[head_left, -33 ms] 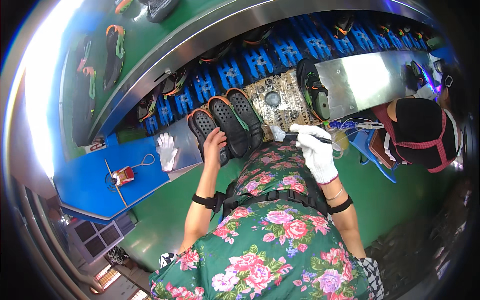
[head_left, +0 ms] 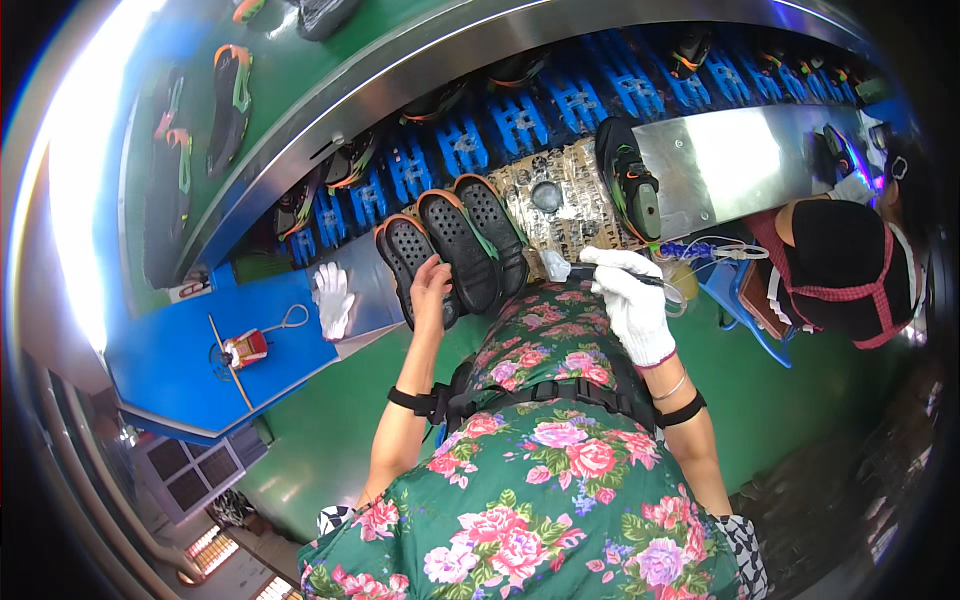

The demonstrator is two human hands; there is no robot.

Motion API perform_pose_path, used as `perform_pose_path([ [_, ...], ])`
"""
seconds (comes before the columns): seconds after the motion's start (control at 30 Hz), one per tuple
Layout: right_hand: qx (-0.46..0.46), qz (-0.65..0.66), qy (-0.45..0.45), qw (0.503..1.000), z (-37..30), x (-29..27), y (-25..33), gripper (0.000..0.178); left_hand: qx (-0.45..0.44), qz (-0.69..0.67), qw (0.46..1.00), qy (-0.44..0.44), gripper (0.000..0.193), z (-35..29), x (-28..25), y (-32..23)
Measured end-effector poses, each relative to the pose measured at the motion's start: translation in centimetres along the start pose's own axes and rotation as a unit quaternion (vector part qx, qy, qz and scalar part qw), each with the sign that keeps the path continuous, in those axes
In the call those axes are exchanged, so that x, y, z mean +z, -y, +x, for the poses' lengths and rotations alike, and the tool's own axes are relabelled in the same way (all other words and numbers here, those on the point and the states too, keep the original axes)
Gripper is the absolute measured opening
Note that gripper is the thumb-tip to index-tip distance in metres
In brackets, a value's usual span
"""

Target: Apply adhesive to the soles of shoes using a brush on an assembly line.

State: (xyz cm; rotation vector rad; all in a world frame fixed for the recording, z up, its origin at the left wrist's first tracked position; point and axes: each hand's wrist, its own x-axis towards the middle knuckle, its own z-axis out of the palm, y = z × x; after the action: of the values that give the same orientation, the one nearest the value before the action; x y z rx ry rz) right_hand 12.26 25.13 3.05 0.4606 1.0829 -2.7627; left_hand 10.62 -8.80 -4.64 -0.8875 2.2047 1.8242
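My bare left hand point(head_left: 430, 292) is closed on the lower right edge of a black shoe sole point(head_left: 404, 250) with a perforated front and an orange rim at the tip. Beside it lie a second black sole point(head_left: 458, 250) and a third point(head_left: 488, 215), side by side on the bench. In a white knit glove, my right hand point(head_left: 630, 305) grips a brush point(head_left: 557, 266) by its dark handle. The brush's pale, whitish head points left, apart from the soles. A black shoe point(head_left: 628, 185) with green trim sits farther off at the right.
Taped cardboard point(head_left: 575, 165) covers the bench, with a round dark disc point(head_left: 547, 197) on it. Beyond runs a line of blue racks point(head_left: 462, 147) carrying shoes. At left, a white glove point(head_left: 332, 300) lies near a blue table point(head_left: 160, 365). A co-worker point(head_left: 835, 250) sits at right.
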Motion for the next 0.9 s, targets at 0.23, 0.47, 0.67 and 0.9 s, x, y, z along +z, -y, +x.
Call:
perform_pose_path([
  [0.23,0.012,0.004,0.01,1.0,0.5,0.3,-0.4,0.024,0.113,0.299,0.945,-0.064,0.104,0.8,3.6,1.1],
  [0.47,0.002,-0.019,0.011,1.0,0.7,1.2,0.0,0.021,0.059,0.426,0.9,-0.07,0.134,1.1,7.0,-1.4],
  [0.67,0.001,-0.019,0.009,1.0,0.9,1.6,0.2,0.022,0.085,0.484,0.864,-0.112,0.139,2.3,7.7,0.1],
  [0.9,-0.004,-0.015,0.026,1.0,0.3,2.4,1.3,0.025,0.136,0.352,0.923,-0.081,0.133,-0.3,7.4,-2.9],
])
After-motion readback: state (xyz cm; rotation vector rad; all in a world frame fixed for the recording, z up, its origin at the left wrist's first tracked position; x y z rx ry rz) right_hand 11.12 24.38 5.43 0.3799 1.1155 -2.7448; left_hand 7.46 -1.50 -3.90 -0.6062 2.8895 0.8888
